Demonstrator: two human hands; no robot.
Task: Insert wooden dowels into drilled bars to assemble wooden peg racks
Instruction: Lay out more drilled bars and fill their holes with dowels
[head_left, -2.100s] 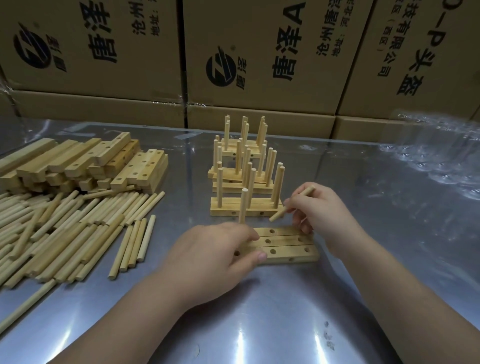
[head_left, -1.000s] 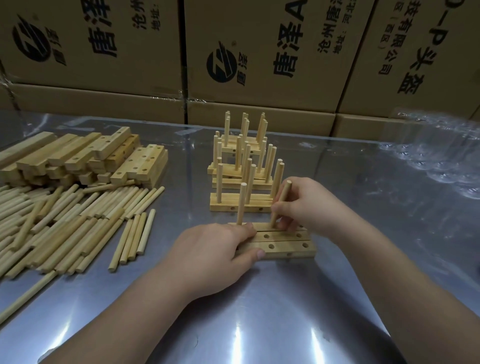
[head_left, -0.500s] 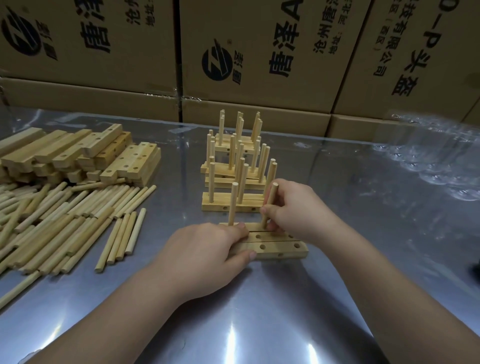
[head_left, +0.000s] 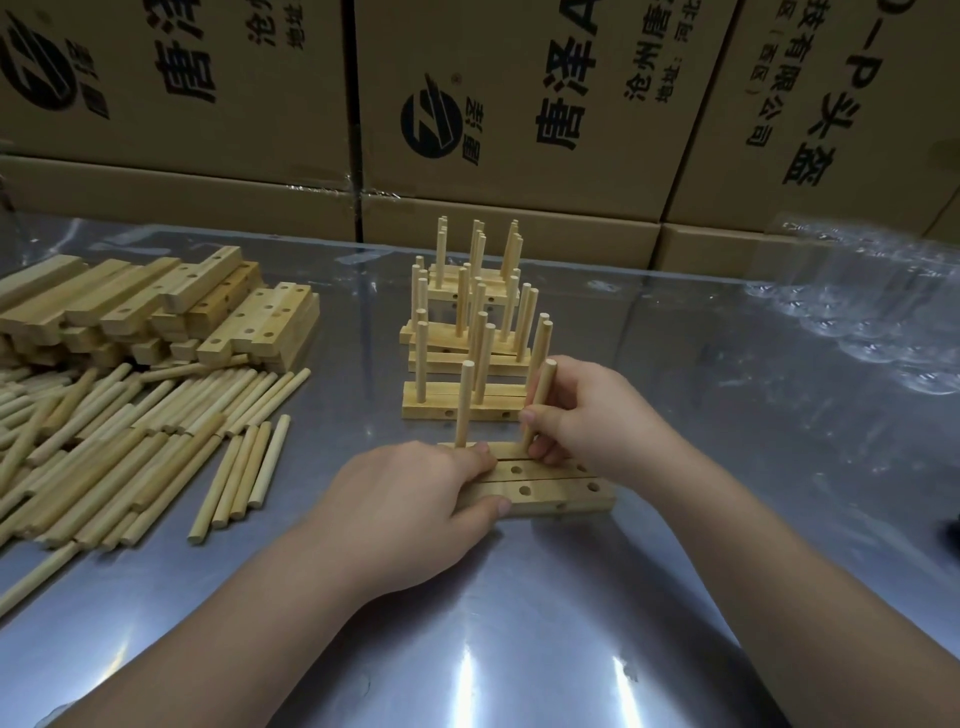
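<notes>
cardboard boxes back shiny metal table; left grip holds bars, right grip pinches dowel.

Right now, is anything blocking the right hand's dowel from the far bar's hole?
Nothing visible. The dowel in the right hand meets the far bar; the left hand holds the bars at their left end, clear of it.

We're reading black print, turned sideways, on 3 cartons beyond the hands. Left carton, past left hand: round logo w/ 唐泽, big 唐泽, 地址. Mid carton, beyond both: same logo, 唐泽 A, 沧州唐泽. Right carton, past right hand: 有限公司, -P头盔.
</notes>
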